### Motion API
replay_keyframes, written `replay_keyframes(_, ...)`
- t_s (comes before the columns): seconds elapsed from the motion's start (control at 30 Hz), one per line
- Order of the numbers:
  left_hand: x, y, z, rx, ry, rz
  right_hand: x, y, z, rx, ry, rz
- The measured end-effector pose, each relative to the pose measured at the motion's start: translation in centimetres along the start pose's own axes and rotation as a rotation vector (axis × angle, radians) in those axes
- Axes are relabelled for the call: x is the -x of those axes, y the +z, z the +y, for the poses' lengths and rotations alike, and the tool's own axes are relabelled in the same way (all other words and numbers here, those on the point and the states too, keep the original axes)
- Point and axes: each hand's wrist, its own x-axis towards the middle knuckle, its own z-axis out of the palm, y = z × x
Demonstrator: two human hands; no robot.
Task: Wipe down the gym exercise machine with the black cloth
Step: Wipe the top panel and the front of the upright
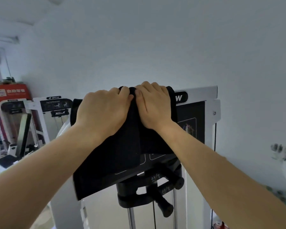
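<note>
- Both hands are up on the top edge of the gym exercise machine [210,93], side by side, thumbs nearly touching.
- Left hand [102,111]: fingers curled over the top edge, clamping the black cloth [116,154] against the frame.
- Right hand [153,106]: same story, fingers hooked over the edge and grasping the cloth, thumb pressed into a raised fold between the two hands.
- The cloth is draped over the machine's top and hangs down its front face, with its lower left corner dangling lowest.
- It covers most of the black instruction panel [195,123]; only the panel's right strip and a slice of its lower edge show.
- A logo badge [180,97] peeks out just right of the right hand, with a "W" readable.
- Inside the white frame, below the cloth: the black weight-stack head [134,195], carrying small white numerals.
- Two black selector handles [163,207] stick out from that head towards the camera.
- Chrome guide rods [131,219] and a thin cable [153,217] run down from it within the frame.
- Off to the left, a neighbouring machine [56,109] in a matching white frame holds its own black fittings and cable.
- Behind that stands a red cabinet [10,93] with objects on top, too blurred to name.
- A pale wall [155,47] fills the background, with dark smudges [281,151] on it at the right.
</note>
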Motion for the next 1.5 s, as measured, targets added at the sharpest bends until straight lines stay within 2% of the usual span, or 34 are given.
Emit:
replay_keyframes(0.17, -3.0, 1.4, 3.2, 0.004, 0.013, 0.067, -0.1, -1.3, 5.8, -0.009, 0.004, -0.085)
replay_keyframes(0.3, -6.6, 2.6, 7.9, 0.028, 0.099, 0.05, 0.4, -2.4, 12.8, -0.033, 0.087, -0.115)
replay_keyframes(0.5, -12.7, 4.8, 15.7, 0.114, 0.129, -0.021, 0.7, -3.2, 21.4, 0.01, 0.212, -0.127)
replay_keyframes(0.63, -14.8, 5.7, 18.4, 0.097, 0.145, -0.049, 0.9, -3.6, 23.4, 0.102, 0.206, -0.119)
replay_keyframes(0.77, -14.9, 5.2, 18.5, 0.094, 0.179, -0.065, 0.7, -4.1, 23.4, 0.175, 0.298, -0.196)
replay_keyframes(0.87, -13.7, 4.3, 16.7, 0.095, 0.19, -0.088, 0.1, -5.0, 21.1, 0.148, 0.335, -0.302)
replay_keyframes(1.0, -10.2, 2.5, 10.7, 0.144, 0.131, -0.134, -0.9, -5.1, 14.7, 0.045, 0.284, -0.437)
replay_keyframes(1.2, -2.6, -0.1, 0.2, 0.266, 0.076, -0.151, -1.0, -2.2, 3.1, 0.037, 0.16, -0.319)
replay_keyframes(1.27, -0.2, -0.2, -3.2, 0.485, 0.025, -0.201, -0.7, -1.3, -1.2, 0.077, 0.146, -0.258)
replay_keyframes(1.33, 2.5, 0.2, -6.0, 0.824, 0.005, -0.26, -0.2, -0.3, -5.1, 0.086, 0.196, -0.173)
replay_keyframes(1.4, 5.7, 1.0, -7.7, 1.096, 0.017, -0.198, 0.2, 0.7, -8.6, 0.041, 0.27, -0.091)
replay_keyframes(1.5, 9.9, 2.6, -8.2, 1.26, -0.029, -0.026, 1.2, 2.2, -13.3, -0.018, 0.358, -0.02)
